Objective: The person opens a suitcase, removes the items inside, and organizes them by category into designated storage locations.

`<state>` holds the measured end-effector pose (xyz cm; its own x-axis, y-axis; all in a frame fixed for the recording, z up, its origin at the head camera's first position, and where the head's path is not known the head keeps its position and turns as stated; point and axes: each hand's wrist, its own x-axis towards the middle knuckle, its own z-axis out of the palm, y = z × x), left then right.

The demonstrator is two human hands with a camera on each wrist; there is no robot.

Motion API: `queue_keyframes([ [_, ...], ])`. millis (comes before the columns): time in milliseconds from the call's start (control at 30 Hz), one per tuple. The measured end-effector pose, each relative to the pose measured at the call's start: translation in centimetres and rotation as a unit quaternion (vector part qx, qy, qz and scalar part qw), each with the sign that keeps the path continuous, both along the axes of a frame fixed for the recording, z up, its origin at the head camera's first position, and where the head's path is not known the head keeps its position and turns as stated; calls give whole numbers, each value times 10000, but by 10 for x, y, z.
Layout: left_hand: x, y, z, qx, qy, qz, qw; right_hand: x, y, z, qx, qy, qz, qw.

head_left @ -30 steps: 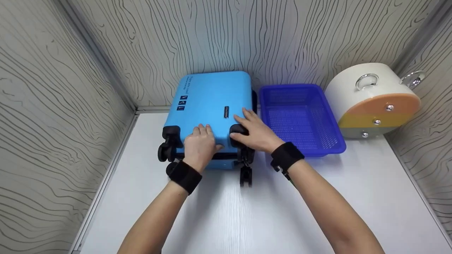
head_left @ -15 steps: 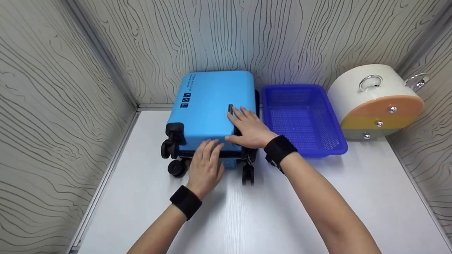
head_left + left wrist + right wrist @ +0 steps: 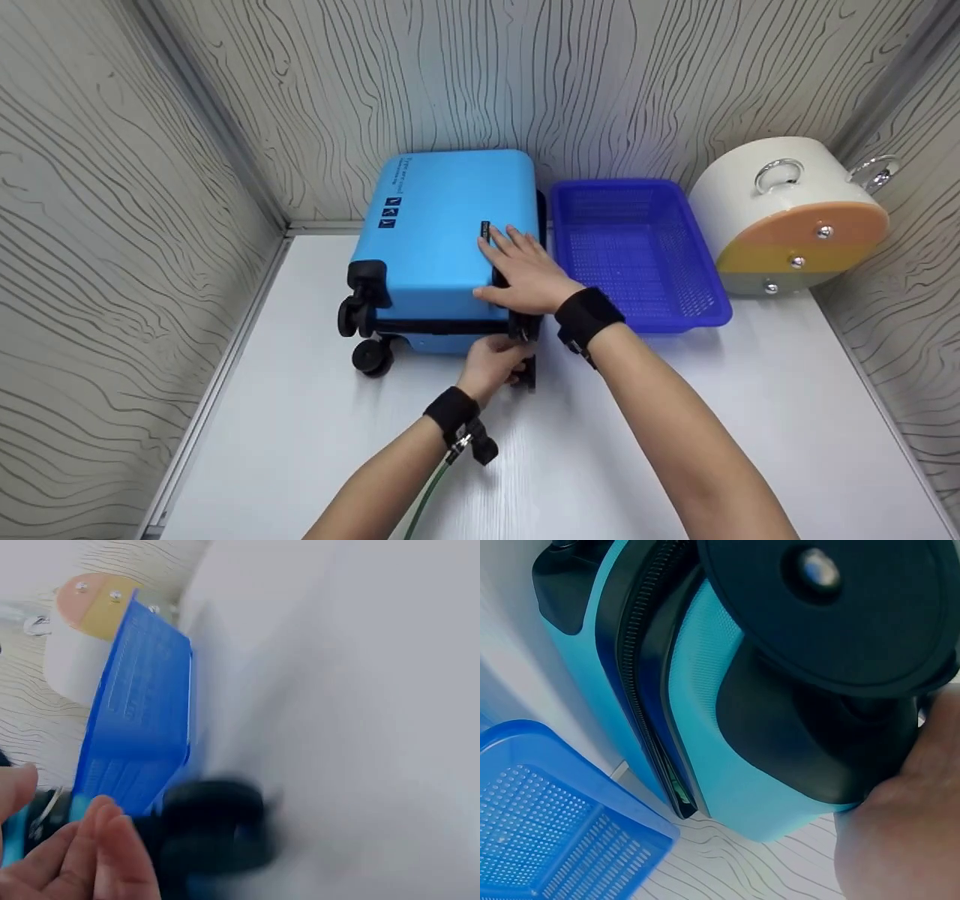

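Note:
A light-blue suitcase (image 3: 442, 225) lies flat near the back wall, its black wheels (image 3: 356, 311) toward me. My right hand (image 3: 525, 274) rests on its front right corner with the fingers spread over the shell. At the front, below the upper shell, my left hand (image 3: 495, 364) reaches to the right corner beside a wheel. In the left wrist view, the thumb (image 3: 15, 787) and fingers (image 3: 112, 847) are loosely bent and apart, close to a metal zipper pull (image 3: 49, 810). The right wrist view shows the suitcase's black zipper (image 3: 634, 637), with a narrow gap near its far end.
A blue plastic basket (image 3: 637, 255) stands right of the suitcase. Beyond it is a rounded cream box (image 3: 795, 217) with coloured bands, knobs and metal handles. Patterned walls enclose the white table (image 3: 600, 465). A green cable (image 3: 426, 499) hangs from my left wrist.
My left hand has come off the suitcase's top front edge and moved down and right to the zipper by the right wheel. My right hand has shifted slightly but stays on the corner.

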<state>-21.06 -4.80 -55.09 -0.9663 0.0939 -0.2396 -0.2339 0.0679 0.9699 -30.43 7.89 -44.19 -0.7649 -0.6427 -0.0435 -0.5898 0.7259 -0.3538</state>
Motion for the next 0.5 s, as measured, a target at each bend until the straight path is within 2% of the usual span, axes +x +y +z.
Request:
queue_keyframes([
  [33, -1, 5, -1, 221, -216, 129, 9994, 0, 0, 0, 29, -26, -16, 10000],
  [133, -4, 13, -2, 552, -529, 432, 9961, 1, -1, 1, 50, -57, -51, 10000],
  [200, -5, 14, -3, 635, -580, 538, 9948, 1, -3, 1, 62, -31, -58, 10000],
  [300, -5, 9, -4, 470, -432, 436, 9970, 2, -4, 2, 78, -3, -80, 9999],
  [367, -5, 4, -4, 16, -117, 229, 9997, 3, -4, 2, 93, 5, -107, 9999],
  [400, -5, 1, -4, -361, 97, 108, 9992, 3, -4, 2, 100, 0, -118, 9999],
  [433, -6, -2, -4, -803, 321, -4, 9963, 4, -4, 2, 115, -8, -133, 9998],
  [467, -6, -5, -3, -1320, 567, -117, 9895, 5, -5, 2, 128, -8, -140, 9998],
  [500, -6, -7, -2, -1854, 802, -228, 9791, 5, -6, 2, 144, -3, -153, 9998],
])
